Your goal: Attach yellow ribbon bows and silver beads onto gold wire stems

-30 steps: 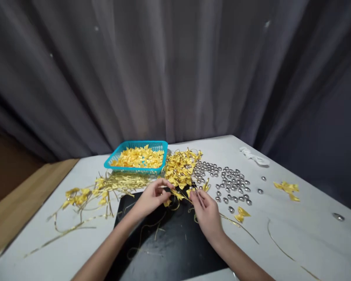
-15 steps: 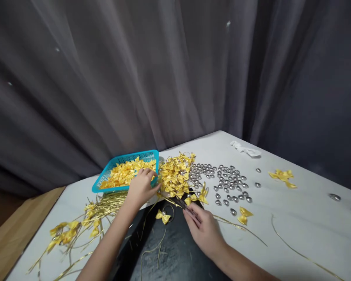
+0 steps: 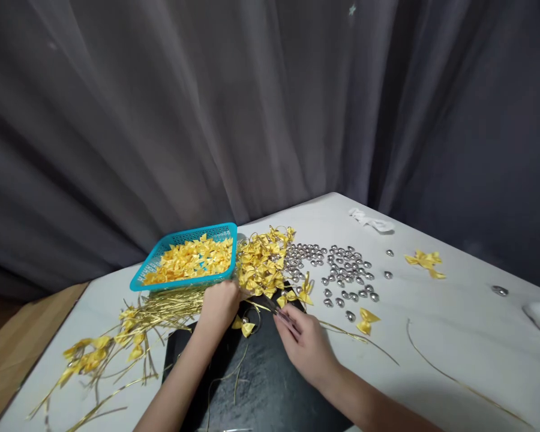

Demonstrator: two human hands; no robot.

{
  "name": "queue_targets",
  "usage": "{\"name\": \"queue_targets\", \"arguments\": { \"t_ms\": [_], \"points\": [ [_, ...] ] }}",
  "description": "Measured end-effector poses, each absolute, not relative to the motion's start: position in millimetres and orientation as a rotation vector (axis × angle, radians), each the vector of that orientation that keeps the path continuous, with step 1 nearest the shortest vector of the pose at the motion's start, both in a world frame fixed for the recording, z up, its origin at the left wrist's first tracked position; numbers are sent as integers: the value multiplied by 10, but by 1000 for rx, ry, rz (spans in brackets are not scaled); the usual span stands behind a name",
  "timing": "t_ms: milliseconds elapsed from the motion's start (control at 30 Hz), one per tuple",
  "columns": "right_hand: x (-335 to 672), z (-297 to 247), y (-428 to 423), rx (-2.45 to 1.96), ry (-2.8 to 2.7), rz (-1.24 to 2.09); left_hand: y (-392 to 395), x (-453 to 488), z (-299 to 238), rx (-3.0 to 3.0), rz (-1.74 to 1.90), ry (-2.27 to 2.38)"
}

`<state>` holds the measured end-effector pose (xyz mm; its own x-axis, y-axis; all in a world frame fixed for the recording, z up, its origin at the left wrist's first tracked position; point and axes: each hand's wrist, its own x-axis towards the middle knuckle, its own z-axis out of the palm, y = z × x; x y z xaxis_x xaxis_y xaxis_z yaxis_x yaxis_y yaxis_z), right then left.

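Observation:
My left hand [image 3: 222, 303] is closed, its fingers curled down at the front right corner of the blue basket [image 3: 140, 283], beside a bundle of gold cords [image 3: 175, 307]. Whatever it pinches is hidden. Yellow satin bows [image 3: 202, 258] fill that basket. In my right hand [image 3: 309, 345] is a slim tool [image 3: 288, 324] with a dark tip and pinkish handles, pointing up and left. Near the tip lies a pile of yellow bows [image 3: 261, 264] with gold cords. A single bow with a loop [image 3: 247, 328] rests on the black mat [image 3: 261, 384] between my hands.
Silver drop-shaped pieces [image 3: 348, 267] are scattered on the white table [image 3: 450, 336]. Further right are more yellow bows [image 3: 425, 261], a crumpled white tissue [image 3: 371, 222] and a long gold cord [image 3: 463, 381]. A grey curtain [image 3: 270, 108] hangs behind.
My left hand has come down out of the basket toward its front corner and closed. My right hand keeps the tool nearly in place. The view has shifted slightly.

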<state>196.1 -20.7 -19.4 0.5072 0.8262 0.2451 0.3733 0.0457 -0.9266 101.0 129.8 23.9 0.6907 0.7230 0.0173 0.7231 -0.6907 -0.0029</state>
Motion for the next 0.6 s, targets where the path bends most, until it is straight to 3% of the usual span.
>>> {"name": "queue_targets", "arguments": {
  "t_ms": [167,600],
  "points": [
    [1974,-251,-198,-1592,-1046,458,1293,1017,253,-2983,-253,-1342],
    [1981,-213,-198,-1590,-1006,467,1421,1731,175,-3194,-653,-1033]
  ]
}}
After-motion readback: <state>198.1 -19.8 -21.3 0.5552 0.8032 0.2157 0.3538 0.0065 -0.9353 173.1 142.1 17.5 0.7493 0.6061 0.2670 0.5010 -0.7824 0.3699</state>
